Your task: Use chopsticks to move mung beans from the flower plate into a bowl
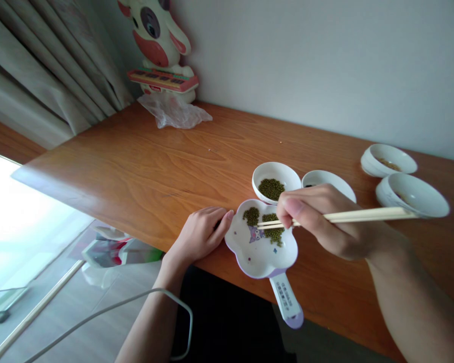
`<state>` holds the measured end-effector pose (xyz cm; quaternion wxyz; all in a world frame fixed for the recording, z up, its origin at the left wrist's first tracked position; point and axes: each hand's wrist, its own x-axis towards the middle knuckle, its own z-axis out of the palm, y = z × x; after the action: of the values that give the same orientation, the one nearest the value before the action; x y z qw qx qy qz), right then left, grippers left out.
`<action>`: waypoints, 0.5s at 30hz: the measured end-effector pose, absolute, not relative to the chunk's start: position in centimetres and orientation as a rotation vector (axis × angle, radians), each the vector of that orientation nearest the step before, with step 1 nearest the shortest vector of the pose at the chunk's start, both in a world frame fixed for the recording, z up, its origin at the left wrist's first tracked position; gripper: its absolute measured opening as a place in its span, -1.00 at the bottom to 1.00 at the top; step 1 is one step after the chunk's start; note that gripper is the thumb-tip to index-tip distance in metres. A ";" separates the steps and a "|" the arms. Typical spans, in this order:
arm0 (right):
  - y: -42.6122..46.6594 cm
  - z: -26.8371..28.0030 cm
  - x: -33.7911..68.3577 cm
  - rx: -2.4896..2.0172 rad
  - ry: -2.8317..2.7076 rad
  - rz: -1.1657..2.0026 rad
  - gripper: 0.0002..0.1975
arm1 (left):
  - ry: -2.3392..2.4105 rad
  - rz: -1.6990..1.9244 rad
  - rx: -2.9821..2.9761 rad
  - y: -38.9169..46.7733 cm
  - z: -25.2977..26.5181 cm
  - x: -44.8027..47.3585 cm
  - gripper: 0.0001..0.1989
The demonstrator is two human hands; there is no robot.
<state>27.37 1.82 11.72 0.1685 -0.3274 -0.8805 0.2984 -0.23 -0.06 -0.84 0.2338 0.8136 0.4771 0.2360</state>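
Observation:
My right hand (321,219) is closed around a pair of pale chopsticks (353,216). Their tips are over a white, flower-shaped dish (261,259) with a purple rim and a handle, between two piles of green mung beans (251,216). Whether a bean is pinched between the tips I cannot tell. At the dish's left side, my left hand (206,231) rests on the table, fingers loosely bent, a fingertip touching the rim. Just behind the dish stands a white bowl (293,174) with more mung beans (271,189). Beside it, a second white bowl (331,180) is partly hidden by my right hand; something dark shows inside.
Two more white bowls (371,161) with small light-brown contents stand at the right of the wooden table (166,171). At the back left are a cow-shaped toy keyboard (162,78) and a crumpled clear plastic bag (174,113). A grey cable (136,295) crosses near my left forearm.

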 end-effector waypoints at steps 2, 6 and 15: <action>1.9 12.0 28.3 -0.969 -2.422 0.841 -0.51 | 1.311 0.653 2.240 -0.1 -1.0 -0.3 -0.59; 2.4 12.5 30.4 -1.060 -2.216 0.758 -0.50 | 1.324 0.661 2.242 -0.1 -1.2 -0.5 -0.59; 3.2 12.5 32.1 -1.282 -2.064 0.549 -0.48 | 1.320 0.676 2.241 -0.1 -1.4 -0.8 -0.58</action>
<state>32.08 3.23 12.50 0.3195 -0.4878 -0.7851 0.2089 -0.83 -0.15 -1.45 0.2250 0.8125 0.4787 0.2450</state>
